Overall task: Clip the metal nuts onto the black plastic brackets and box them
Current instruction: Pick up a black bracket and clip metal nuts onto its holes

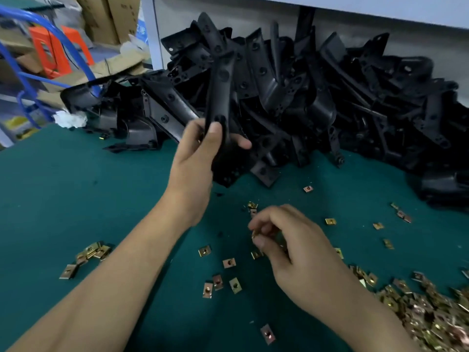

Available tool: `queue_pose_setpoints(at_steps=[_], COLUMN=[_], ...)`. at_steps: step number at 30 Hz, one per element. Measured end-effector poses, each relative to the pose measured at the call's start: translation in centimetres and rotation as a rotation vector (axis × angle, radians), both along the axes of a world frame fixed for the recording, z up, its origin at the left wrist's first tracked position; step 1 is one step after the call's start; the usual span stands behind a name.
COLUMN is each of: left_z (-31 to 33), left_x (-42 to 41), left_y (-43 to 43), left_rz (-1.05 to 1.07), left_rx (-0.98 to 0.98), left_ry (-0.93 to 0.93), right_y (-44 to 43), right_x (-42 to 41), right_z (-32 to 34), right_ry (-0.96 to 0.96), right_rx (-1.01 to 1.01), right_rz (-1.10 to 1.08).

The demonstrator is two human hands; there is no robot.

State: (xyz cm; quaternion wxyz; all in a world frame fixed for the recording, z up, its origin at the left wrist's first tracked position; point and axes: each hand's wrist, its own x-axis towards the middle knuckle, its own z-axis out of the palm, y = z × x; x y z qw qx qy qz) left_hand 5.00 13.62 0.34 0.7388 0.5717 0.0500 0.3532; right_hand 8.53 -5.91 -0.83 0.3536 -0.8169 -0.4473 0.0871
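My left hand grips a long black plastic bracket near its lower end and holds it upright above the green table. Lower down, my right hand hovers just over the table with its fingers curled, pinching a small brass-coloured metal nut at the fingertips. Several loose metal nuts lie scattered on the mat around that hand. A big heap of black brackets fills the back of the table behind both hands.
A dense pile of metal nuts sits at the right front corner, a small cluster at the left. The green mat covers the table. Cardboard boxes, an orange stool and blue tubing stand beyond the left edge.
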Motion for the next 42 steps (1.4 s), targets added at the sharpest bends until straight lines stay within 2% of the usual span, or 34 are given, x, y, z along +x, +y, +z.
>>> queue_pose_setpoints(at_steps=[2,7,10,17,23,28,33,42], left_z=[0.0,-0.3,-0.3,-0.2,-0.3,-0.9,-0.8,-0.7], left_x=[-0.1,-0.4,-0.2,0.2,0.0,0.3,0.0,-0.4], left_y=[0.1,-0.2,-0.8,-1.7,-1.4,-1.8,-1.7,-1.4], left_rz=[-0.224,-0.514,-0.582,-0.573,-0.612,-0.586,-0.658,-0.704], left_rx=[-0.187,-0.434,-0.427,-0.377,-0.407,-0.193,-0.231,-0.256], left_ry=[0.023,0.044,0.105,0.185,0.188,0.293,0.296,0.246], right_y=[0.1,0.1,0.1,0.4,0.7,0.5,0.1,0.0], right_x=[0.2,0.8,1.1,1.1,1.1,1.3,1.8,1.6], right_z=[0.0,0.1,0.2,0.3,0.5,0.7,1.5,1.6], right_ry=[0.001,0.132,0.208,0.509,0.745,0.922,1.054,1.076], right_rx=[0.101,0.413,0.546,0.728,0.752,0.715,0.775,0.761], right_rz=[-0.055,-0.215,-0.261,-0.240,-0.224,-0.254,-0.274,-0.196])
